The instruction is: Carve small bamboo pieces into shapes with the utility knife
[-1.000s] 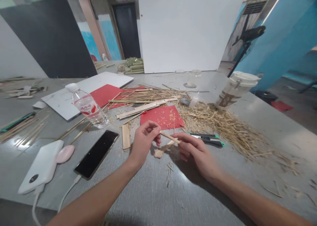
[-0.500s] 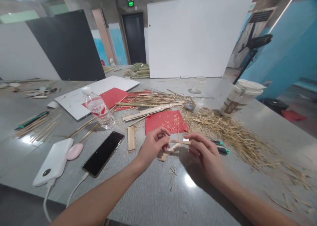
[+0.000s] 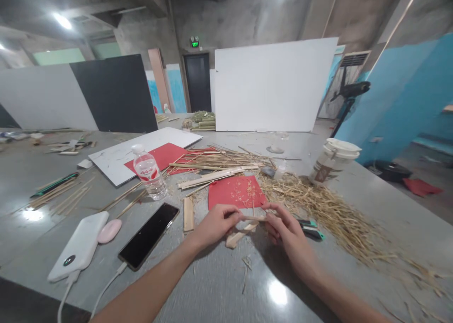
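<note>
Head view: one strip (image 3: 254,218) is pinched by both left hand (image 3: 220,222) and right hand (image 3: 286,227), with steadying apparently the step; even grip is likely needed next

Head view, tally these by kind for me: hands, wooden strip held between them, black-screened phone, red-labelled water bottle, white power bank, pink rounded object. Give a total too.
Hands, left hand and right hand: 2
Held strip: 1
Phone: 1
Water bottle: 1
Power bank: 1
Pink object: 1
Total: 7
</note>
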Motion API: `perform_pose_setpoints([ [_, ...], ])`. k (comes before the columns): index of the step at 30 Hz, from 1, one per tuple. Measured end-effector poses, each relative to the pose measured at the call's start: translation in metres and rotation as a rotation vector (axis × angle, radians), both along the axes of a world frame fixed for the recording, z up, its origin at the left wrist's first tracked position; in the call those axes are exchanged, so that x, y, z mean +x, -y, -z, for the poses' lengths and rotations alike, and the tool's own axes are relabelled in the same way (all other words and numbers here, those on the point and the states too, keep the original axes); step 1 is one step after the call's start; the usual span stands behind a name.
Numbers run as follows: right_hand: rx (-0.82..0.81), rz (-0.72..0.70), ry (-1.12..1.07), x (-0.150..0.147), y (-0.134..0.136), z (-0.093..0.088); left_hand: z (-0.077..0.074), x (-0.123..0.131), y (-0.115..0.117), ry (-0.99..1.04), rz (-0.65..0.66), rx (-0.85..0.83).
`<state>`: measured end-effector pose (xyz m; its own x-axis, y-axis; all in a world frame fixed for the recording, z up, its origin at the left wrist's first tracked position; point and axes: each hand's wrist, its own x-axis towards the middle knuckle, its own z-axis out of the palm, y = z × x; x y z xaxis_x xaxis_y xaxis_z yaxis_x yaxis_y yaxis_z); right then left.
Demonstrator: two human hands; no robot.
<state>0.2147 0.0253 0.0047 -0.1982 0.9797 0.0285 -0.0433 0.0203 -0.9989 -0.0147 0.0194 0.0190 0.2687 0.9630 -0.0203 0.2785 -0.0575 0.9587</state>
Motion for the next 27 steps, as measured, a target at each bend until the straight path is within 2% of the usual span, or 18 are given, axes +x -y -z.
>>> perform_pose_setpoints([
  [3,0.120,0.019,0.110,0.003,-0.004,-0.007,-0.017,-0.022,-0.005,-0.194,-0.144,0.111],
  [6,0.291,0.061,0.310,0.013,-0.013,-0.015,-0.035,-0.055,-0.009,-0.528,-0.331,0.265],
  [10,0.452,0.056,0.485,0.023,-0.022,-0.018,-0.043,-0.099,-0.009,-1.202,-0.372,0.321],
  [11,0.474,0.038,0.504,0.023,-0.022,-0.017,-0.042,-0.108,-0.009,-1.249,-0.391,0.307],
  [15,0.511,-0.064,0.566,0.015,-0.014,-0.011,-0.042,-0.131,-0.003,-1.322,-0.441,0.295],
  [18,0.510,-0.134,0.599,0.010,-0.007,-0.011,-0.040,-0.132,0.002,-1.348,-0.472,0.341],
  [20,0.512,-0.162,0.615,0.008,-0.003,-0.012,-0.035,-0.123,0.007,-1.332,-0.529,0.461],
  [23,0.511,-0.172,0.584,0.007,0.000,-0.013,-0.023,-0.099,0.015,-1.158,-0.645,0.782],
  [25,0.504,-0.178,0.540,0.007,0.001,-0.013,-0.020,-0.077,0.024,-1.049,-0.578,0.871],
  [27,0.502,-0.186,0.519,0.006,0.001,-0.012,-0.026,-0.059,0.037,-1.062,-0.443,0.804],
])
